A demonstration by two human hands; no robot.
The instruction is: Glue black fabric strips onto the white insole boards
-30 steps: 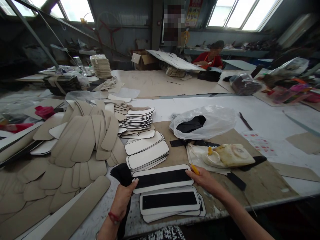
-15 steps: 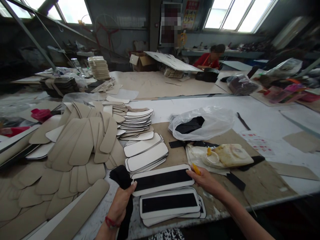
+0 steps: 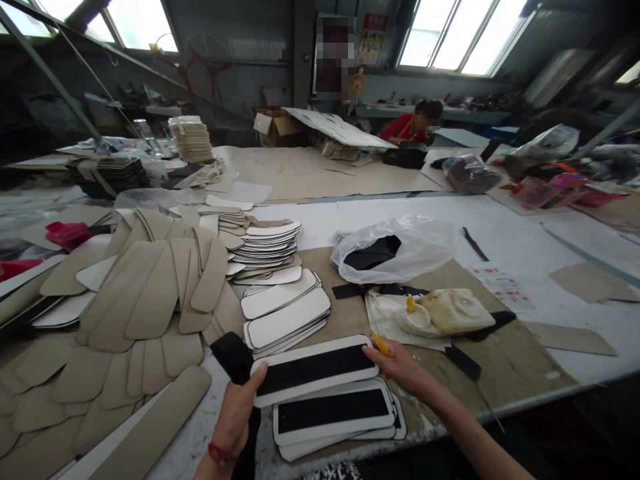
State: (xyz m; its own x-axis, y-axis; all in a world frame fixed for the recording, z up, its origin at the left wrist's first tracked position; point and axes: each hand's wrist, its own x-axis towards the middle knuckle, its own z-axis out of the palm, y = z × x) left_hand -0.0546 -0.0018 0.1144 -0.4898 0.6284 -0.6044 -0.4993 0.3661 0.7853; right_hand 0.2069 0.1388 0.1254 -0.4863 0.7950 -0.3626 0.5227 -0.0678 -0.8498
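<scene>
The white panel with a black band along its middle is in your two-handed grip, just in front of you, its near edge over part of a stack of banded panels. Your thumbs cover small parts of its two ends, and the fingers beneath it are hidden, so you cannot tell how far under they reach. Your left hand pinches the left end, thumb on top and pointing up and to the right, the wrist coming from the bottom edge of the view. Black cloth shows above that hand and again beside the wrist; the part between is hidden behind the hand. Your right hand grasps the right end, its forearm slanting down to the right and cut off by the frame. A yellow object sticks up from its fingers; its lower part is hidden, so its kind is unclear. Beyond the panel, a stack of plain white pieces lies near, with tan pieces heaped to the left. To the right, a stained pale container lies on the surface, and a clear plastic bag partly veils black material. Farther back, a person in red is partly hidden by items.
</scene>
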